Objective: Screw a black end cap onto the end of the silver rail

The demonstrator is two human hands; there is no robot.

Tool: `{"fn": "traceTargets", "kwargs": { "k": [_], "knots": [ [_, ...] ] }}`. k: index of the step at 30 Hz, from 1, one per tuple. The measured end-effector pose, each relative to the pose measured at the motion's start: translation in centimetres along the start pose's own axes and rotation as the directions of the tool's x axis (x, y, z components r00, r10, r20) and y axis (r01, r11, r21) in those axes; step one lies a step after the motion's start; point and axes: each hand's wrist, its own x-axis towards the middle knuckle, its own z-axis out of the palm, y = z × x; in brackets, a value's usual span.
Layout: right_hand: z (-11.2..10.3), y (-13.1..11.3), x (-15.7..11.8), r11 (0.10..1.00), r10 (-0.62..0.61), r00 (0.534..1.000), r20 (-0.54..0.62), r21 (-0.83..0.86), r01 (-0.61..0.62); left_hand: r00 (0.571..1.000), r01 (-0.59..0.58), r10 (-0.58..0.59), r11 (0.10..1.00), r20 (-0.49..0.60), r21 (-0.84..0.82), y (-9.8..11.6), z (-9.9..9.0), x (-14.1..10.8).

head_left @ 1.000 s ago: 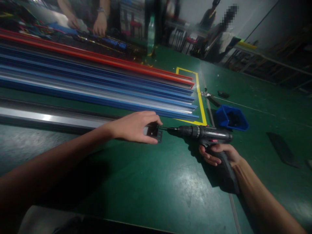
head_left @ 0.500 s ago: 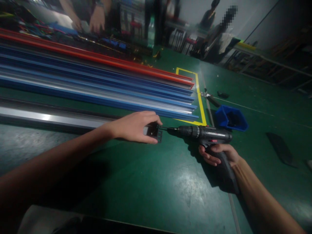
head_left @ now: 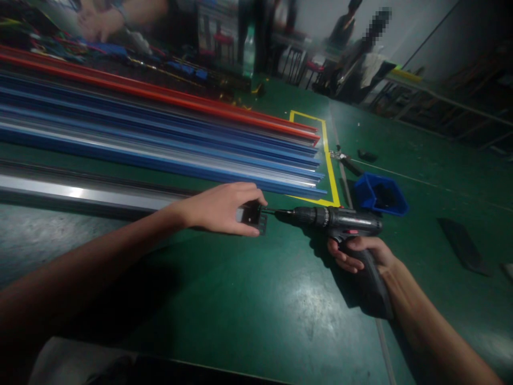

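Note:
My right hand (head_left: pixel 363 254) is wrapped round the grip of a black cordless drill (head_left: pixel 348 220), lying level and pointing left. Its long thin bit (head_left: pixel 276 212) reaches a black end cap (head_left: pixel 260 222) at the end of a grey metal profile (head_left: pixel 80 191). Over that end, my left hand (head_left: pixel 222 208) is closed, thumb and fingers on either side of the profile and cap. Whether the bit tip sits in a screw is too small to tell.
Several blue profiles (head_left: pixel 180 152) and a red profile (head_left: pixel 168 95) lie behind, ending near yellow tape (head_left: pixel 331 179) on the green table (head_left: pixel 256 310). A blue bin (head_left: pixel 363 198) and pliers (head_left: pixel 348 163) lie to the right. Across the table are a co-worker's hands (head_left: pixel 100 24) and a bottle (head_left: pixel 249 53).
The co-worker's hands across the table have moved left. My hands, the drill and the profile show almost no movement.

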Motion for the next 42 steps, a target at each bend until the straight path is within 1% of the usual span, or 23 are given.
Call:
{"fn": "traceTargets", "kwargs": {
  "k": [13, 23, 30, 42],
  "knots": [
    [-0.07, 0.05, -0.06, 1.0, -0.001, 1.0, -0.018, 0.007, 0.001, 1.0, 0.016, -0.016, 1.0, 0.006, 0.008, 0.14, -0.03, 0.03],
    [-0.23, 0.12, -0.02, 1.0, -0.012, 1.0, 0.012, 0.008, 0.012, 1.0, 0.02, -0.02, 1.0, 0.007, 0.01, 0.13, 0.0, 0.05],
    [0.05, 0.05, 0.02, 1.0, -0.009, 1.0, 0.01, 0.027, 0.009, 1.0, 0.021, -0.021, 1.0, 0.012, 0.006, 0.11, -0.05, 0.06],
    [-0.06, 0.02, 0.13, 1.0, -0.016, 1.0, 0.014, 0.007, 0.016, 1.0, 0.018, -0.018, 1.0, 0.008, 0.003, 0.14, -0.05, 0.01]
  ]
}}
